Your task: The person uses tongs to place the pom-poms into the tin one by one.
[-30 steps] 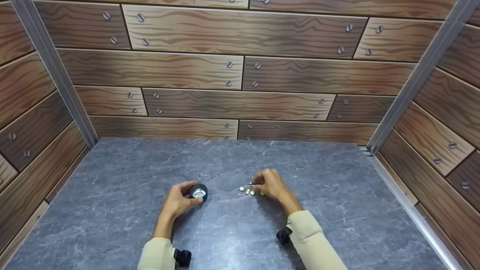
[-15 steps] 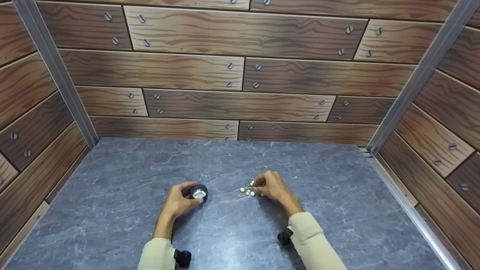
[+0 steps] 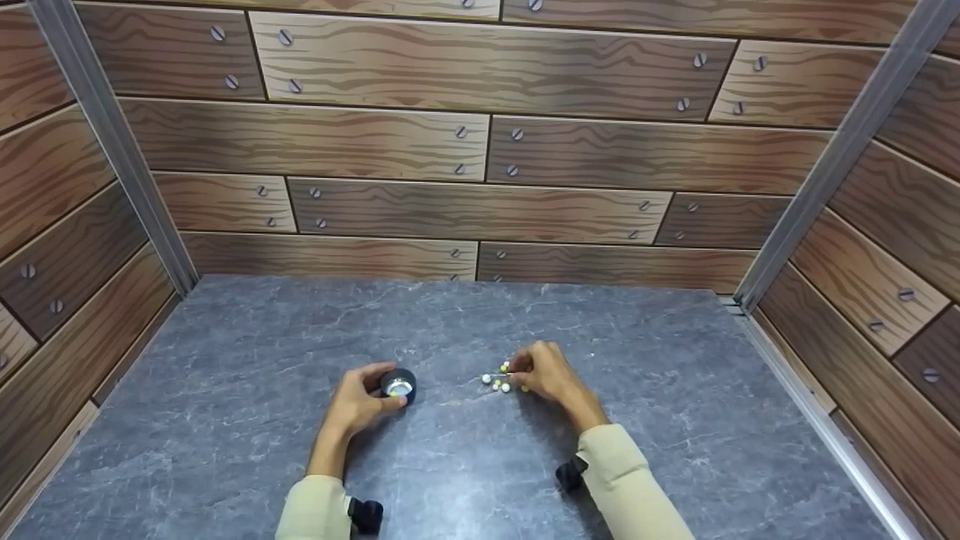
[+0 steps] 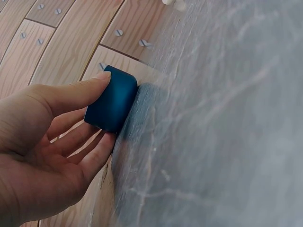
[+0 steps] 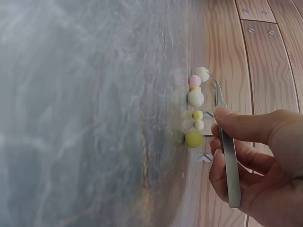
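My left hand [image 3: 356, 401] grips a small dark blue round cup [image 3: 397, 384] from its left side, thumb and fingers around its wall. The cup stands upright on the table, and something yellow shows inside its silvery interior. In the left wrist view its wall [image 4: 116, 99] looks smooth and blue. My right hand [image 3: 546, 369] pinches metal tweezers [image 5: 229, 161] between thumb and fingers. Their tips are right at a white ball [image 5: 202, 74]. Beside it on the table lie several small balls, among them a pink one [image 5: 195, 81] and a larger yellow one [image 5: 193, 139].
The grey marbled table [image 3: 450, 465] carries everything. A wood-patterned wall [image 3: 480, 142] closes off the back, with similar walls at both sides and metal posts in the corners. Black devices [image 3: 366, 516] sit on both wrists.
My right hand has shifted very slightly right and toward me, uncovering more of the balls near its fingertips. The left hand and the cup stay in place.
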Tool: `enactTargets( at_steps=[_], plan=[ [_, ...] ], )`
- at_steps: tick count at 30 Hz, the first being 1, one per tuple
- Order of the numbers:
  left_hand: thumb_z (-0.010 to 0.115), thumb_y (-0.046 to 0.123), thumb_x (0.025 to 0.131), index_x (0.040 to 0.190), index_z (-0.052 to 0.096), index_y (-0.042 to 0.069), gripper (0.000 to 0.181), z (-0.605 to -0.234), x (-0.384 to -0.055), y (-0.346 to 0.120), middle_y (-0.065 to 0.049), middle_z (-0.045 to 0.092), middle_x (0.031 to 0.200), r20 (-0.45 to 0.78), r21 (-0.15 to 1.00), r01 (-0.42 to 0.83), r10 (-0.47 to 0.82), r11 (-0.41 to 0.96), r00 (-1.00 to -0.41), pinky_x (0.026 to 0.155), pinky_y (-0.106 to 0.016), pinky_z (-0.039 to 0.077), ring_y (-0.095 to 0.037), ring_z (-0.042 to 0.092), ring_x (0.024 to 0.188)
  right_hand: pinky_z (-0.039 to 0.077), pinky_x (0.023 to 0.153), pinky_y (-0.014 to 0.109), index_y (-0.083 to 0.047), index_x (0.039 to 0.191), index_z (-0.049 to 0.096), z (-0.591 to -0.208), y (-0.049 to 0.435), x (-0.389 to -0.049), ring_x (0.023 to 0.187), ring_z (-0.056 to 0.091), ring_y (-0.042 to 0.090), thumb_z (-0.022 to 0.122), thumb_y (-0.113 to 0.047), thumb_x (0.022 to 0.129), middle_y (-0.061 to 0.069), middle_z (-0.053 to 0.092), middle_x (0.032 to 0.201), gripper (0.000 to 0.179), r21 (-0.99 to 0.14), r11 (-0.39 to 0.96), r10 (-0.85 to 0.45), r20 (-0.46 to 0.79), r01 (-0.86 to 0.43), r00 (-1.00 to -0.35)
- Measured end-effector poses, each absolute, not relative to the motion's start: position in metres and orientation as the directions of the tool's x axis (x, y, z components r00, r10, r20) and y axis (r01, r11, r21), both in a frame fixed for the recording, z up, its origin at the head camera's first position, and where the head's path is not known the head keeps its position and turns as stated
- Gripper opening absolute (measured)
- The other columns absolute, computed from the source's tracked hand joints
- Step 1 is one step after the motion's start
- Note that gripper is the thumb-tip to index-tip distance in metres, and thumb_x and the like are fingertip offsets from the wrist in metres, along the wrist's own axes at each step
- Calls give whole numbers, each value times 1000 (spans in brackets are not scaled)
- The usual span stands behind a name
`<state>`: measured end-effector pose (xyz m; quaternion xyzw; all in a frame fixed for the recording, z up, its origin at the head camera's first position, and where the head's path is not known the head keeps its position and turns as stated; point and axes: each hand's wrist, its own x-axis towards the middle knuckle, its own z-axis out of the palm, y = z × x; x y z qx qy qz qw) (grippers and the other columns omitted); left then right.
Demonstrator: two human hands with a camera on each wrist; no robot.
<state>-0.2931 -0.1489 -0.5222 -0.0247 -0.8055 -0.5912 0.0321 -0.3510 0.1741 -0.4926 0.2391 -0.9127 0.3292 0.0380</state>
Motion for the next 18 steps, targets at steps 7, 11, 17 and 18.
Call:
enactTargets(
  at_steps=[7,11,17,18],
  plan=[
    [82,-12,76,132,63,-11,60,-522,-295,-149,-31,65,134,80,956,76,0,283,-997,108,-47,54,-43,62,129,48,53,14,3,84,77,-489,173,-350,59,57,3,80,2,83,14,77,77,3,-592,670,-407,211,-447,-889],
    [83,-12,75,132,63,-11,59,-522,-295,-149,-32,65,133,88,956,87,7,280,-996,108,-47,54,-44,61,129,48,53,14,3,83,77,-490,174,-349,60,57,4,80,2,83,14,76,76,3,-592,667,-412,213,-453,-886],
    [83,-12,75,131,64,-11,59,-523,-294,-149,-32,65,133,104,953,103,10,284,-995,108,-47,53,-44,62,128,48,56,16,1,82,77,-494,175,-350,63,55,4,80,3,81,13,76,75,4,-572,674,-415,231,-468,-880],
    [83,-11,75,131,64,-11,59,-523,-294,-149,-32,65,133,102,953,100,8,285,-995,109,-47,53,-44,62,128,47,57,16,1,82,77,-494,175,-350,63,55,4,80,2,81,13,76,75,4,-568,674,-417,234,-472,-878]
  ],
)
